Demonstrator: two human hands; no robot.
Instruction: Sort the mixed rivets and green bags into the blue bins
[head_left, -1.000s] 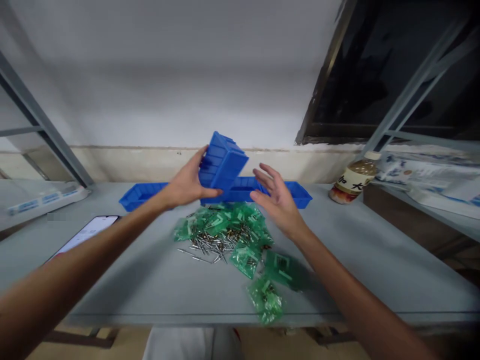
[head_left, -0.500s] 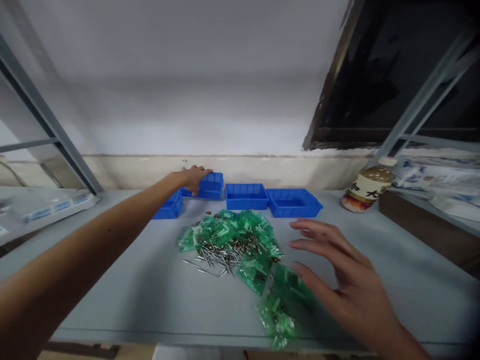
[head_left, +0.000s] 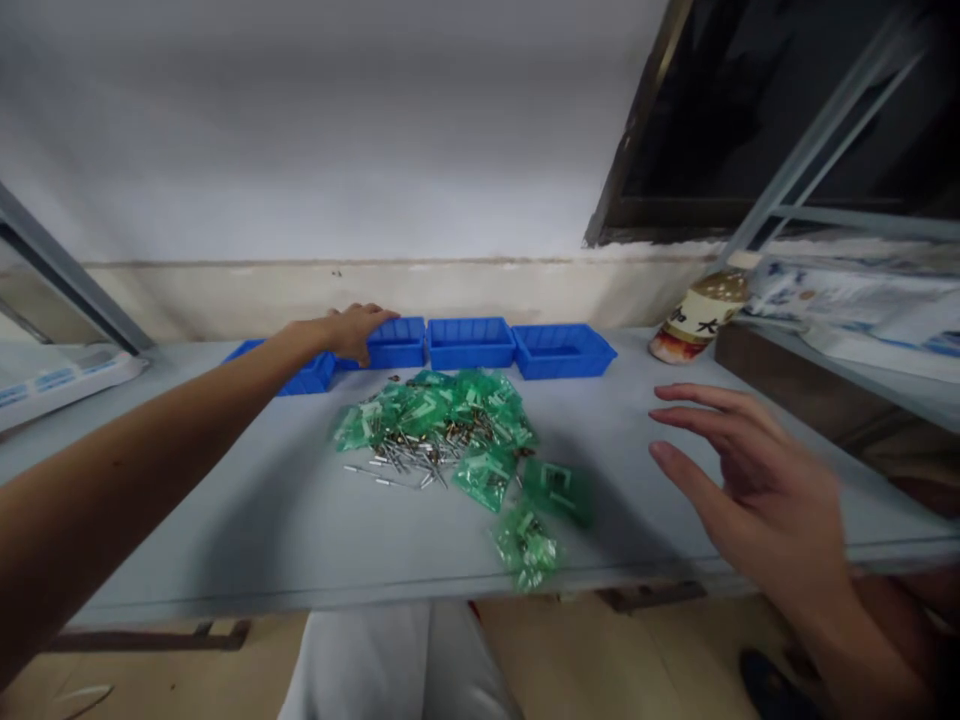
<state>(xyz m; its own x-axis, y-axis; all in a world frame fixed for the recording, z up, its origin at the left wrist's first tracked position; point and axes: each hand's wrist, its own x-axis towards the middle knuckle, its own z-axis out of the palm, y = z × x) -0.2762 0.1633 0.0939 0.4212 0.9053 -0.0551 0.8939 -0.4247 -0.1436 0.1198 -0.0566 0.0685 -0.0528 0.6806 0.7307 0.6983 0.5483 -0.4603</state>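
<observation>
Now that the bin (head_left: 403,346) is down, right hand (head_left: 765,490) gapes, left hand's (head_left: 352,331) hold unclear.

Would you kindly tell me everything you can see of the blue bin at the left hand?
The blue bin looks plastic, open-topped and faintly ribbed inside. It sits upright on the grey table near the wall, close beside another bin on its right. The left hand covers its left end; exact contact is hidden.
</observation>
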